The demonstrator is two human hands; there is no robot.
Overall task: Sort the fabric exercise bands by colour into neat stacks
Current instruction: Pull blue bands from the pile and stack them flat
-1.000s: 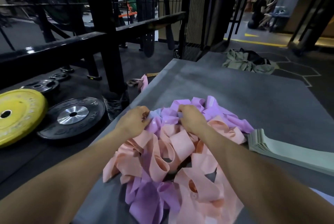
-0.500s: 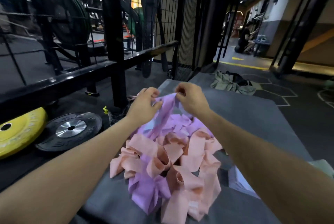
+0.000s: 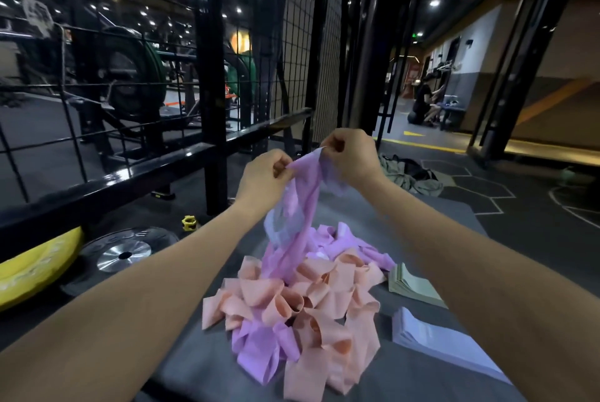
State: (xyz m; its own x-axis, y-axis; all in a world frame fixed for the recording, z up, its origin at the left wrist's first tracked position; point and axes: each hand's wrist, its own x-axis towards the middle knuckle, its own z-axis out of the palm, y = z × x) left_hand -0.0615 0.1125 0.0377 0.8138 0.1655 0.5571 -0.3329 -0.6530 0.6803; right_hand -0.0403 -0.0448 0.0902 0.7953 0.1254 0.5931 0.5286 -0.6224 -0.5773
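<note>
Held band: a lilac fabric band (image 3: 300,203) hung in the air above the grey mat (image 3: 207,359), its lower end trailing into the heap.
Left hand (image 3: 263,179): fingers curled, pinching the band's upper edge on the left.
Right hand (image 3: 352,154): fingers curled, pinching the same top edge, slightly higher and just right of the left hand; the two grips were near each other.
Heap: a loose pile of peach and lilac bands (image 3: 302,304) lay directly below the grip on the mat, unsorted.
Sorted stacks: a pale green stack (image 3: 412,284) sat below and right of the grip, beside the heap; a pale lavender-blue stack (image 3: 438,346) lay nearer still, partly hidden by the right forearm.
Surroundings: yellow weight plate (image 3: 35,268) and black weight plate (image 3: 123,254) lay on the floor, below left of the grip.
</note>
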